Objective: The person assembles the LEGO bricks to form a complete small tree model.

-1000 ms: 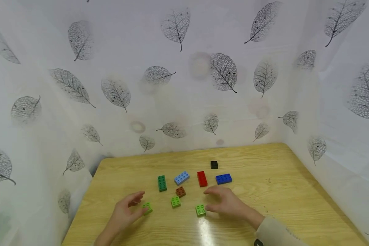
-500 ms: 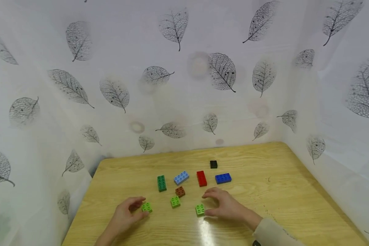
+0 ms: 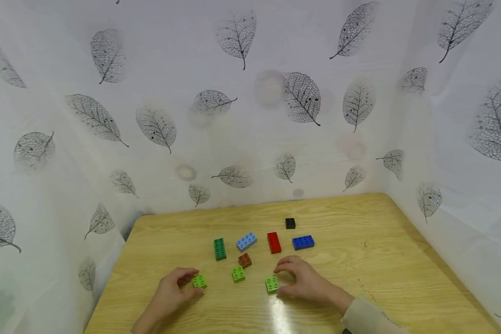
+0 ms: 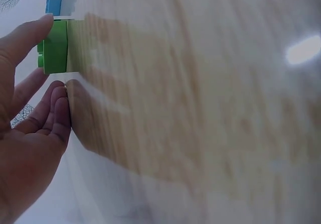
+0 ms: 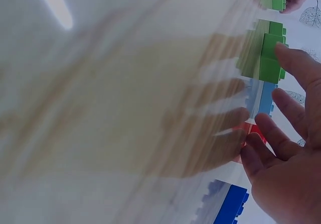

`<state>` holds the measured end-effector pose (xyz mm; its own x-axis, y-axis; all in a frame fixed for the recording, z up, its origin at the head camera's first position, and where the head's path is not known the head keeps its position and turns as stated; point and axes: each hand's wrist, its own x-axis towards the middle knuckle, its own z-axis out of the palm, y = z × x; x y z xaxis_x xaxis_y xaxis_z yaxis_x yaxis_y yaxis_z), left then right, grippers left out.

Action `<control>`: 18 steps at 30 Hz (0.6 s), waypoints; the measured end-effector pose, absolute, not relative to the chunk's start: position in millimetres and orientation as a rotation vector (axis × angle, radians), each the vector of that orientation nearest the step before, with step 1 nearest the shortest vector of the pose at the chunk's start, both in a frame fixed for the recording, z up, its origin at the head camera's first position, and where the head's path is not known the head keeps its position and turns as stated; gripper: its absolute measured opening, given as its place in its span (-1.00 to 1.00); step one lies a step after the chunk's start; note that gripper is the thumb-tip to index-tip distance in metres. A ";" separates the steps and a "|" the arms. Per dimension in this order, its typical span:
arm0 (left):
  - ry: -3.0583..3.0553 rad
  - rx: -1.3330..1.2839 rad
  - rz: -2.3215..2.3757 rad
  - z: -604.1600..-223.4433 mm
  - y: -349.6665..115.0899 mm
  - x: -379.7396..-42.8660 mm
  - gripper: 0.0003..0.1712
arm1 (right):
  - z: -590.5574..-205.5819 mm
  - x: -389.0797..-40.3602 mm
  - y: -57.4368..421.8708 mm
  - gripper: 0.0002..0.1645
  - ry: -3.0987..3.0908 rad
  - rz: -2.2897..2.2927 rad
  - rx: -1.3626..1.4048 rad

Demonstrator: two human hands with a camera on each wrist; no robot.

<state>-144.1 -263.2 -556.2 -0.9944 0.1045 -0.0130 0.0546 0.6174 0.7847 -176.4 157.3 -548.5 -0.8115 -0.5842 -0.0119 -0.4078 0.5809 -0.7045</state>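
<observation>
My left hand rests low on the table around a lime green toy brick. In the left wrist view its thumb is at one side of that brick, the index finger near the opposite side. Whether both touch is hard to tell. My right hand has its thumb at the right side of another lime green brick; its other fingers are spread beyond, apart from the brick. Between the hands lies a third lime green brick, just in front of a brown brick.
Farther back on the wooden table lie a dark green brick, a light blue brick, a red brick, a blue brick and a black brick. A leaf-patterned white curtain surrounds the table.
Over the last second my left hand has lowered around its lime green brick, the fingers coming nearer to it. My right hand has barely moved, and the bricks lie where they were.
</observation>
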 end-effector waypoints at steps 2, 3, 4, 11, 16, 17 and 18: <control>2.777 0.146 1.339 -556.5 -263.0 -144.4 -0.45 | -549.7 -176.3 157.3 -0.44 2.579 -1.043 -0.828; 2.780 0.149 1.337 -556.7 -262.8 -144.5 -0.46 | -550.7 -176.2 157.4 -0.45 2.582 -1.040 -0.823; 2.783 0.153 1.333 -556.9 -262.7 -144.4 -0.48 | -552.0 -176.4 157.6 -0.46 2.585 -1.037 -0.819; 2.812 0.168 1.316 -557.9 -261.2 -144.2 -0.55 | -554.1 -176.2 157.1 -0.50 2.606 -1.011 -0.831; 2.831 0.166 1.300 -559.6 -260.4 -144.8 -0.57 | -551.6 -176.5 154.9 -0.55 2.644 -1.002 -0.876; 2.835 0.171 1.298 -559.4 -260.3 -144.7 -0.57 | -551.3 -176.6 154.6 -0.56 2.647 -1.005 -0.880; 2.836 0.173 1.295 -558.9 -260.1 -144.5 -0.58 | -551.0 -176.8 154.4 -0.57 2.648 -1.008 -0.883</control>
<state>-144.5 -260.1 -558.9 -0.9937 0.1085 0.0291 0.0930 0.6499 0.7543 -176.8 154.4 -551.0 -0.8092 -0.5857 0.0468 -0.4686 0.5952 -0.6528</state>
